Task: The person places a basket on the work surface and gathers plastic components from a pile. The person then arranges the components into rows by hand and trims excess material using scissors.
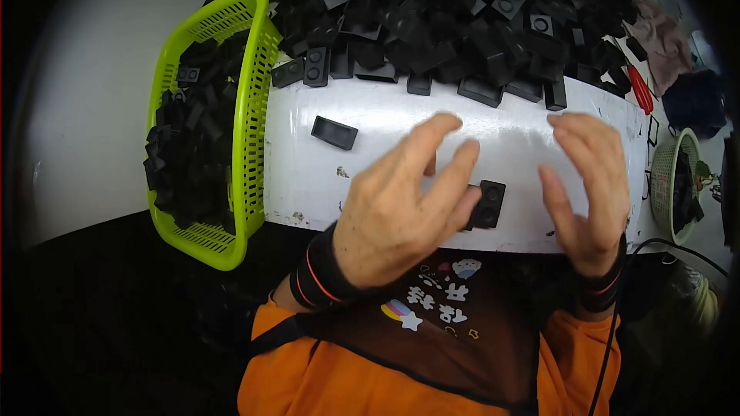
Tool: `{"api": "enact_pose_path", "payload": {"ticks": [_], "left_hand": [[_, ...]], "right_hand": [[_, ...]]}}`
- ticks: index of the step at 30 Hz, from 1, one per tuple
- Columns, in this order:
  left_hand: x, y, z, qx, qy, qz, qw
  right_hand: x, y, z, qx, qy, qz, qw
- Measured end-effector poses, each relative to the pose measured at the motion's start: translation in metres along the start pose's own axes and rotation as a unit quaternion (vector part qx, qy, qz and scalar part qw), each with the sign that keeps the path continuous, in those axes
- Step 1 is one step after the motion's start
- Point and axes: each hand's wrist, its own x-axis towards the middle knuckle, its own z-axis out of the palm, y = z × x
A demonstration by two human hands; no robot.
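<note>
My left hand (405,200) hovers over the white tabletop with its fingers spread and nothing between them. Just right of its fingertips lies a black rectangular block (489,204) with two round marks on its face; part of the area beside it is hidden behind my fingers. My right hand (592,185) is raised on the other side of that block, thumb and fingers apart, holding nothing. Further left on the table sits a single black open-topped box-shaped piece (334,132), touched by neither hand.
A large heap of black pieces (432,23) covers the table's far side. At left stands a green plastic basket (250,131) full of similar pieces. Toward the right are a red-handled tool (640,90), a pale round basket (661,185), a brown cloth (661,35) and a black cable (617,323).
</note>
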Motion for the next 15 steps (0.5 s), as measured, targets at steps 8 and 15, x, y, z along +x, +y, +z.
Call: {"api": "enact_pose_path", "payload": {"ticks": [8,15], "left_hand": [[0.066,-0.033,0.025,0.321,0.113,0.079,0.937],[0.04,-0.043,0.021,0.227,0.108,0.06,0.966]], "right_hand": [[0.056,0.04,0.043,-0.177,0.035,-0.127,0.975],[-0.007,0.001,-0.006,0.001,0.039,-0.012,0.999]]}}
